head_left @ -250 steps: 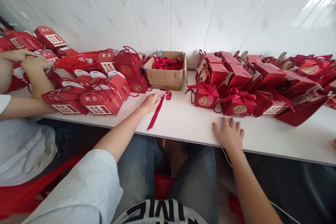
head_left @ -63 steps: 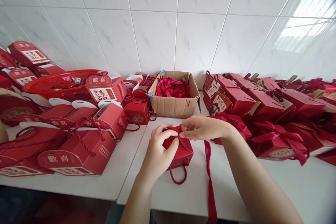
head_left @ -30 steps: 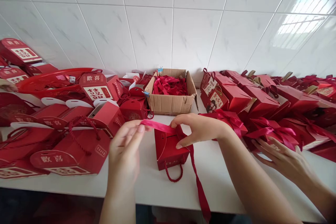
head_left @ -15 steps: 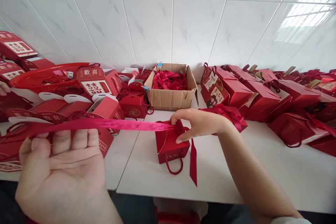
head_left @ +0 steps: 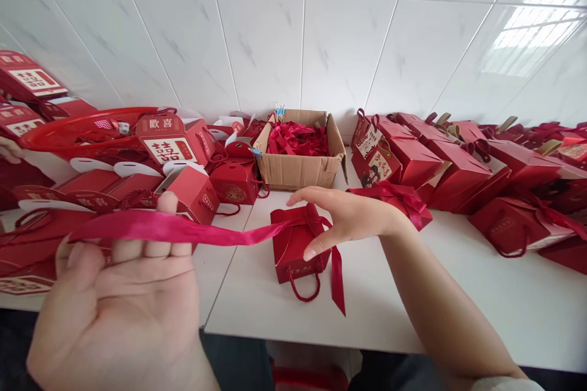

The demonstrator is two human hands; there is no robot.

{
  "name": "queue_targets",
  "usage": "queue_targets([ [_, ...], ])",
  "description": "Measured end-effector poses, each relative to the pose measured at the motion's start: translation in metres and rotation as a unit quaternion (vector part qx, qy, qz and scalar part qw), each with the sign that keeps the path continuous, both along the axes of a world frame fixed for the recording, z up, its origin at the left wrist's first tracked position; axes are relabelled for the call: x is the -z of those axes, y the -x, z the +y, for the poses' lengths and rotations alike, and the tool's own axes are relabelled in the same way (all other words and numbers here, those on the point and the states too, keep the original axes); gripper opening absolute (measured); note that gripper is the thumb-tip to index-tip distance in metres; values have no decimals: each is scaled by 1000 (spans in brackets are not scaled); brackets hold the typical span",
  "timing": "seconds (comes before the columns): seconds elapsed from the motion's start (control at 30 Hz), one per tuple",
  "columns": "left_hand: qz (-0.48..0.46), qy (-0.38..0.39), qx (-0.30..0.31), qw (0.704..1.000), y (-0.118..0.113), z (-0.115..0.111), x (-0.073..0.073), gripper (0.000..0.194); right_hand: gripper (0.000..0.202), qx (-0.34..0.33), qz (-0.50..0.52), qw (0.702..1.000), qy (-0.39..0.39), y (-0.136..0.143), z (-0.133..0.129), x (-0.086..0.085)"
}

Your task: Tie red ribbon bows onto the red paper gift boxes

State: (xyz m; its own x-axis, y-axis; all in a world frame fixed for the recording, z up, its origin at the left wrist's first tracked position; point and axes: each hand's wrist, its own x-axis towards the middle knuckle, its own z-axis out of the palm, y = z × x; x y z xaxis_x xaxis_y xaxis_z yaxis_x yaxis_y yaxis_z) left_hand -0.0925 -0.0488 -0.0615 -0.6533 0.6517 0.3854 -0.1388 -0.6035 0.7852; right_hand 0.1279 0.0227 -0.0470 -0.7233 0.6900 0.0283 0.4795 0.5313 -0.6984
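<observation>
A small red gift box (head_left: 300,250) with a twisted rope handle sits on the white table in front of me. A shiny crimson ribbon (head_left: 202,233) passes through its top, and one cut tail hangs down the box's right side. Palm up at the left, my left hand (head_left: 132,299) grips the ribbon's long end between thumb and forefinger, its other fingers loosely extended beneath the strip. The long part sags slightly between hand and box. My right hand (head_left: 342,220) hovers at the box's upper right, thumb and fingers spread, partly hiding the lid and holding nothing.
Behind the box stands a cardboard carton (head_left: 298,171) of loose ribbons. Rows of red gift boxes (head_left: 454,165) fill the right; more surround a red plastic basket (head_left: 82,116) at left. A ribboned box (head_left: 398,198) lies behind my right wrist. Another person's hand (head_left: 9,149) shows far left.
My right hand's fingers have spread and come off the box top. My left hand has shifted slightly right, and the ribbon has gone from taut to slightly slack.
</observation>
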Motion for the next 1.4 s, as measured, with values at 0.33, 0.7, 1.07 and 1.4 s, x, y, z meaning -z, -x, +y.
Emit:
queue_targets([
  [0.33, 225, -51, 82, 970, -36, -20, 12, 15, 17, -203, 371, 892, 160, 36, -40, -10],
  [0.7, 147, -20, 51, 988, -39, -15, 11, 17, 16, -27, 434, 890, 135, 16, -40, -21],
  [1.07, 455, 220, 181, 844, -20, 11, 29, 14, 29, 306, 725, 602, 132, -49, 4, -36],
  [1.4, 478, 248, 187, 822, -20, 13, 32, 19, 10, 278, 677, 667, 138, -58, 13, -24],
])
